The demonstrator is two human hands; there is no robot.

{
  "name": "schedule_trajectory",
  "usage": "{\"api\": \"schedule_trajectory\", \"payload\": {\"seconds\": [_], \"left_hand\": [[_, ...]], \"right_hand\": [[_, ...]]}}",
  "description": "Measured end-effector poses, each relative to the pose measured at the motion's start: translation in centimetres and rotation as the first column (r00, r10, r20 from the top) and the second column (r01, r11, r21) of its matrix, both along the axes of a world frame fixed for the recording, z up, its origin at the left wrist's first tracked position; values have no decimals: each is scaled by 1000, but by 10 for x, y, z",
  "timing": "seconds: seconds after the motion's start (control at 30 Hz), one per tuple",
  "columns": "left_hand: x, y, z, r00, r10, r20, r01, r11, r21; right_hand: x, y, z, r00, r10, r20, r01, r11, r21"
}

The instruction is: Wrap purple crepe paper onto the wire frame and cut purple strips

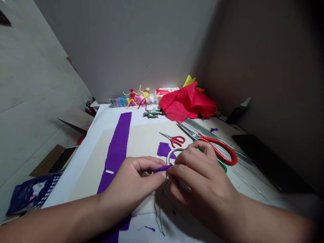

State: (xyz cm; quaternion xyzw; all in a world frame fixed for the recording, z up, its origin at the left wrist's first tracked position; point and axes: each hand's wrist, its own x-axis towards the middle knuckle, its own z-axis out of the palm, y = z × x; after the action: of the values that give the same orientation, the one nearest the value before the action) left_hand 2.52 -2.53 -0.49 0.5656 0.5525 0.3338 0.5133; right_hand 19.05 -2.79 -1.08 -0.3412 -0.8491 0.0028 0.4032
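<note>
Left hand point(131, 182) and right hand point(199, 179) facing each other, fingertips pressed together, pinching a small twisted piece of purple crepe paper point(162, 168) above a cream card sheet point(141, 143). A thin dark wire point(159, 216) trails below the hands. Just beyond the right hand lie a ring-shaped tape roll point(174, 153) and large red-handled steel scissors point(217, 148). Open room extends leftward across a long purple crepe strip point(115, 152) to the edge of a white paper sheet point(83, 168).

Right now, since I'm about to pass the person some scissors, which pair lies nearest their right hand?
The larger pair, whose long red handles sit just beyond the right hand; the small pair lies farther left, apart from that hand.
</note>
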Motion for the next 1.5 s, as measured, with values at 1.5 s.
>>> {"api": "schedule_trajectory", "payload": {"seconds": [1.5], "left_hand": [[-3,-6,-2,933,-22,360,96,977,-191]], "right_hand": [[2,6,-5,998,-1,-58,3,999,37]]}}
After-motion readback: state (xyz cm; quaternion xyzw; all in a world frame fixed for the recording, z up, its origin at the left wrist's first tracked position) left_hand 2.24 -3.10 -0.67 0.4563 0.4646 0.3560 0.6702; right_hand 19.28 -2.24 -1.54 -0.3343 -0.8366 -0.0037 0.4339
